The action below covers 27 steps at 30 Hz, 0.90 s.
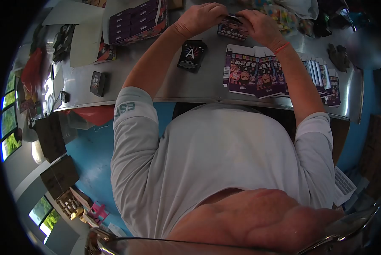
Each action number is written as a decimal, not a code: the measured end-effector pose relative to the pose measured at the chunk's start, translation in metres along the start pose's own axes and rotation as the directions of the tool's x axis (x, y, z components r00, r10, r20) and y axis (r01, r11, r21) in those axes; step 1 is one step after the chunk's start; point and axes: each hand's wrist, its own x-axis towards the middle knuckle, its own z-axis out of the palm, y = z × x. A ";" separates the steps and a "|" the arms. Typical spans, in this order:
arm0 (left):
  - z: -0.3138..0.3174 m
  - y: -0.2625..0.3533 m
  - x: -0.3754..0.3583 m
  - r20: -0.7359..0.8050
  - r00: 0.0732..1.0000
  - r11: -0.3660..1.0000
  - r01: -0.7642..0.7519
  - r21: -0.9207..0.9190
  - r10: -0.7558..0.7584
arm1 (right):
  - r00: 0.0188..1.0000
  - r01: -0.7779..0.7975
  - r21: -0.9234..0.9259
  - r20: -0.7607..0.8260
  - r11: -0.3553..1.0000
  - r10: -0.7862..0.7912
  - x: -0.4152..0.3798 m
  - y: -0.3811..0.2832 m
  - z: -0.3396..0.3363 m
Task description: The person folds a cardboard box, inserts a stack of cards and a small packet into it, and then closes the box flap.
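Observation:
At the far side of the metal table, both my hands are at a small dark printed card box (pixel 232 29), its printed front facing me. My left hand (pixel 202 19) has its fingers closed at the box's upper left edge. My right hand (pixel 262 27) grips the upper right side, thumb and fingers near the top flap. The fingertips partly hide the box top. Below my left hand lies a stack of black cards (pixel 191 55), showing a large letter A. Beneath my right forearm are overlapping flat printed cartons (pixel 258 74) in purple and white.
A display carton of purple boxes (pixel 135 21) stands at the back left. A small black box (pixel 97 83) lies near the table's front edge (pixel 165 97). Colourful bagged items (pixel 284 19) and dark gloves (pixel 338 57) are on the right.

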 end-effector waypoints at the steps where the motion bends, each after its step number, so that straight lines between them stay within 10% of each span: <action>1: 0.002 -0.002 0.000 0.000 1.000 0.999 0.022 -0.029 -0.022 | 1.000 0.001 0.014 -0.004 1.000 -0.001 0.000 -0.001 0.000; 27: 0.013 0.000 -0.022 0.013 0.976 0.949 0.214 -0.231 -0.217 | 0.976 0.118 0.018 -0.188 0.993 -0.112 -0.017 -0.010 0.012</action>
